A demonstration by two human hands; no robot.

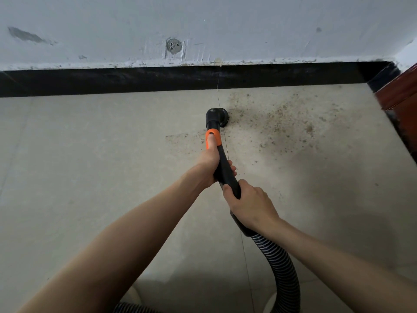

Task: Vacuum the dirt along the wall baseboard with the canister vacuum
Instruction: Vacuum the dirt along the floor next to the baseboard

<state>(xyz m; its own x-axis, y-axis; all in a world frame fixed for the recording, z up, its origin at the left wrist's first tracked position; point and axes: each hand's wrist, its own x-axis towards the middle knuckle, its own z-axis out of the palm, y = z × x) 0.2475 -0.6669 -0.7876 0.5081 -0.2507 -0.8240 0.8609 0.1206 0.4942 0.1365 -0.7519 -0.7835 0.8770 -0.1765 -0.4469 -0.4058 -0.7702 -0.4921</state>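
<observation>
Grey-beige floor tile [90,154], smooth and matte, runs bare from the left edge up to the baseboard [135,80], a glossy black band along the far edge of the floor. Above it, the white wall [225,19] is rough and scuffed, with a round patched spot [173,45] and chipped paint where it meets the baseboard.

Moving toward the middle, the left hand [208,164] wraps the curved black wand [225,168] from the left, thumb laid flat up along the orange collar [212,137], fingertips curling round the far side. A firm, closed grip. Beyond the collar sits the nozzle [217,116], a stubby black elbow ending in a round head, pressed down on the floor near the baseboard but not touching it, right on a thin tile joint.

Next comes the right hand [249,205], fingers fully curled over the lower end of the wand, just behind the left hand. From under that wrist the ribbed black hose [283,265] drops toward the near edge, corrugated and shiny, then loops back left along the bottom.

Right of the nozzle lies the dirt [277,123]: brown, gritty specks fanned across the tile, thickest beside the nozzle head, thinning toward the right, with a lighter streak trailing left of the collar. At the far right corner, a reddish-brown wooden frame [401,93] stands against the baseboard's end.
</observation>
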